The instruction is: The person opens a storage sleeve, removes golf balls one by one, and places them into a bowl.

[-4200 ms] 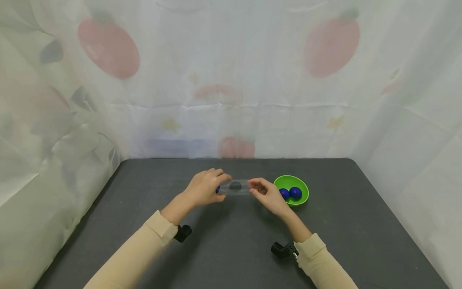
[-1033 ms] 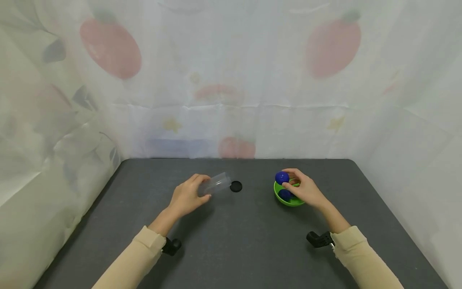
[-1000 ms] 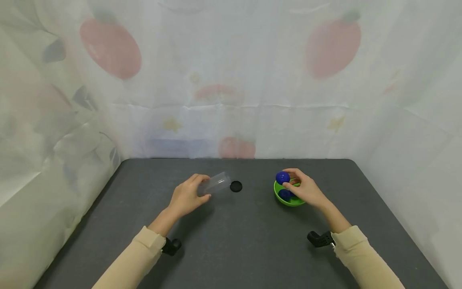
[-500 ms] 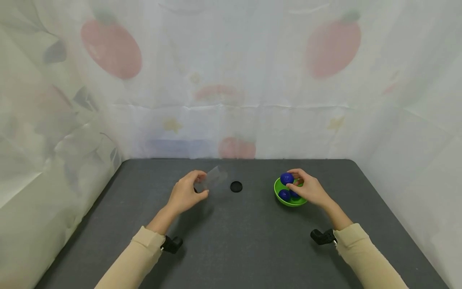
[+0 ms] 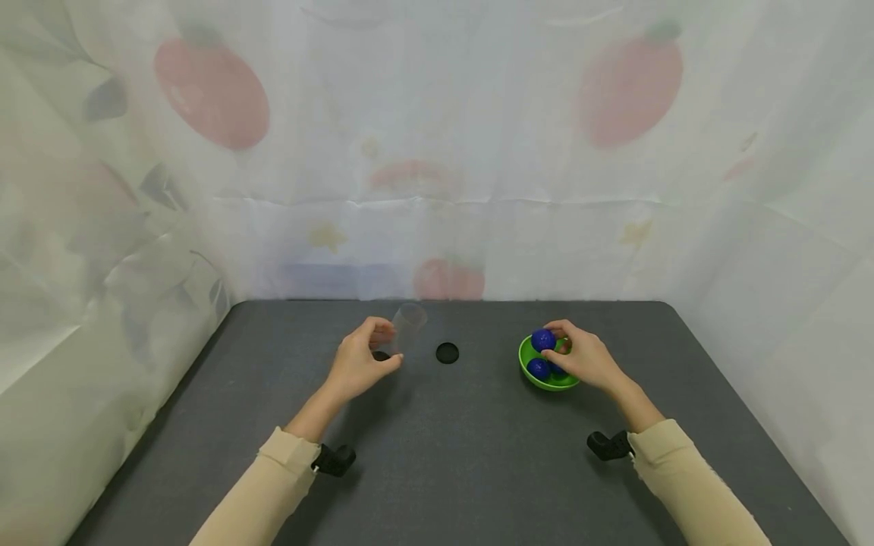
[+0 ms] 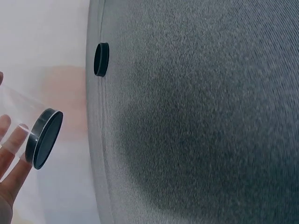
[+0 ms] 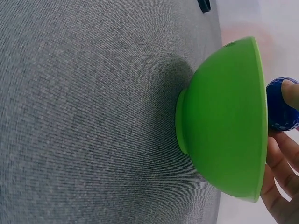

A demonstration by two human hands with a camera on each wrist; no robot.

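Tube (image 5: 407, 327) uncapped, upright in left hand (image 5: 358, 362); cap (image 5: 447, 353) on the surface. Right hand (image 5: 586, 361) pinches one blue ball (image 5: 543, 339) over green bowl (image 5: 529, 370). Judging by this, loading is left.

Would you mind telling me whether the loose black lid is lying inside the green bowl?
No, the black lid lies on the grey table, apart from the green bowl, which holds blue balls.

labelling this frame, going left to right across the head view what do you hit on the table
left hand → clear tube it holds upright → black cap lying on the table → green bowl → right hand holding a blue ball over the bowl
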